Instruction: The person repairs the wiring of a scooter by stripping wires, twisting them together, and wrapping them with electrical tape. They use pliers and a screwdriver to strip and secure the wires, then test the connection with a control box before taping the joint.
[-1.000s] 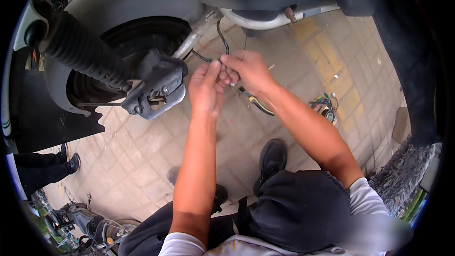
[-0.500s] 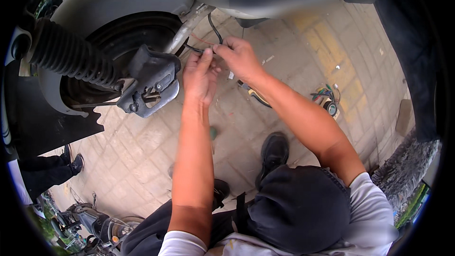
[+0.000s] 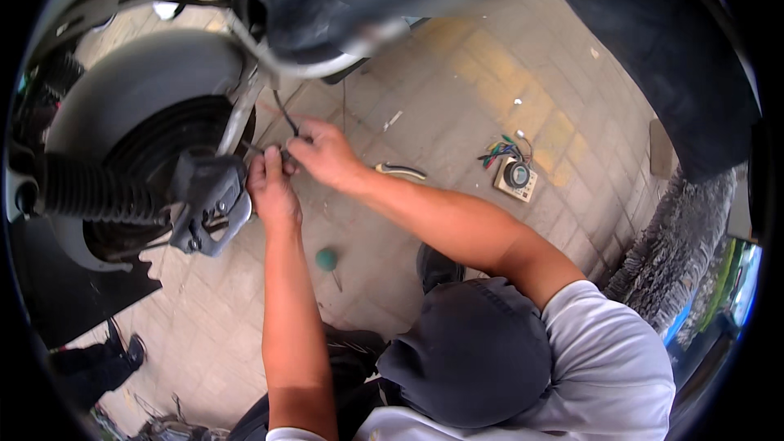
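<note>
Beside the scooter's rear wheel (image 3: 155, 86), my two hands meet at a thin black cable (image 3: 283, 110) that hangs from under the bodywork. My left hand (image 3: 272, 189) is closed, its thumb and fingers pinching the cable's lower end close to the metal bracket (image 3: 208, 204). Just above it and to the right, my right hand (image 3: 322, 153) is closed on the same cable, fingertips nearly touching the left ones. The exact spot between the fingertips is partly hidden.
On the paving lie pliers (image 3: 400, 170) with yellow-and-black handles, a green-handled screwdriver (image 3: 327, 259) and a small tester box (image 3: 516, 180) with coloured wires. A ribbed black shock absorber (image 3: 98, 188) stands left of the bracket. Another person's shoe (image 3: 135, 351) is at the lower left.
The whole view has shifted, so wheel and hands sit lower and further left. The green-handled screwdriver has come out from behind my left forearm. Both hands stay at the cable.
</note>
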The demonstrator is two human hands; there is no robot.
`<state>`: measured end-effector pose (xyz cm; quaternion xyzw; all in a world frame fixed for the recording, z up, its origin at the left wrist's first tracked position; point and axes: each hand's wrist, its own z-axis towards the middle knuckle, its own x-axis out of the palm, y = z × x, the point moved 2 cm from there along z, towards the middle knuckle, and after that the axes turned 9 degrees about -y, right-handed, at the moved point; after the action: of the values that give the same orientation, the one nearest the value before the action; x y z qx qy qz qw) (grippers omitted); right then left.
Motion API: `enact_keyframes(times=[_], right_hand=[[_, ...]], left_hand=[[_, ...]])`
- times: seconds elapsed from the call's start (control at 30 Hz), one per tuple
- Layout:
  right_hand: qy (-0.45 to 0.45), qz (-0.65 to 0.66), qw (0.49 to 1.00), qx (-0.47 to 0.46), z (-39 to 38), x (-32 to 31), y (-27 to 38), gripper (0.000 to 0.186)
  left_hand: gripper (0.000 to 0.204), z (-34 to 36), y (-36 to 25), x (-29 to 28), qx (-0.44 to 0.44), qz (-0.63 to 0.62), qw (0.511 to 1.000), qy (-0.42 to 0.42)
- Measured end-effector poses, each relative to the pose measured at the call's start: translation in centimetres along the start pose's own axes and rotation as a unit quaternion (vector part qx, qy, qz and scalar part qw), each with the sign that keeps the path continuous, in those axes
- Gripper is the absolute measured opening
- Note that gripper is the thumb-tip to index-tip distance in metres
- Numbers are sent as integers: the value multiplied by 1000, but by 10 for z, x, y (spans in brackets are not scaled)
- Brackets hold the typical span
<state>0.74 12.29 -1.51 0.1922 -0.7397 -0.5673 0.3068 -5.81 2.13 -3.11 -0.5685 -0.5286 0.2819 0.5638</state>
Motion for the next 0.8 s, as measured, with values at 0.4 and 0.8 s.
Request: enact_keyframes(times=[0.4,0.8], right_hand=[[53,-84,995,-14,-28,-45,4,46],[-138,-686,712,63,-153,-331,17,81]], left_hand=[[20,-2,-4,6,-67,-37,997,26],[30,-8,4,-12,-142,-151,977,45]])
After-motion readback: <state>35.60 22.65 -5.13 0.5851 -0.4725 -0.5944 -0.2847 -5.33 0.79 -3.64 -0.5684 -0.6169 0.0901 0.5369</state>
